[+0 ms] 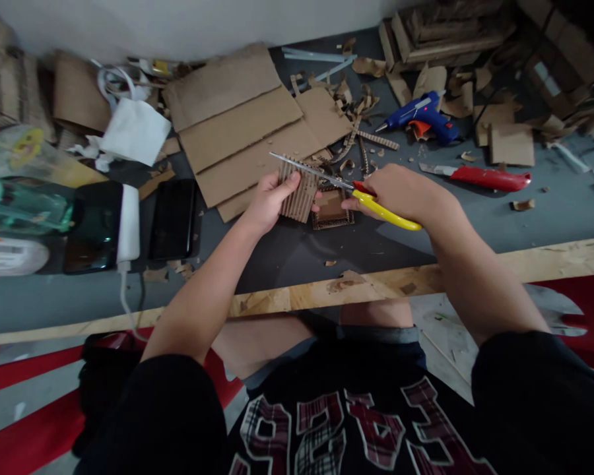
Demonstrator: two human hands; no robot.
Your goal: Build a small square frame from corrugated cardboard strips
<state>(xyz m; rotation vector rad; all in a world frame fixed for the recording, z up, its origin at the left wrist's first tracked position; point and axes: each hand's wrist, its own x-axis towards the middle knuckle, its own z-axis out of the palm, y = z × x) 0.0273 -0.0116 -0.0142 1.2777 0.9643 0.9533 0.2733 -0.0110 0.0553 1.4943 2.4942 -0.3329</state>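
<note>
My left hand [270,203] is closed on a piece of corrugated cardboard [297,196] with its ridges bare, the thumb pressed on top. In my right hand [406,191] is a pair of scissors [389,212] with yellow and red handles. The blades point left and lie across the far edge of the corrugated piece; whether they are cutting into it I cannot tell. Just beneath and between both hands, a small square cardboard frame [334,221] rests on the dark tabletop, partly hidden by the fingers and the corrugated piece.
Overlapping cardboard sheets [242,125] lie behind my left hand. A blue glue gun [420,117] and a red-handled utility knife [490,178] sit to the right, among cardboard scraps [356,99]. At left are a black phone [173,218], a white power strip or charger [128,224] and bottles [14,256].
</note>
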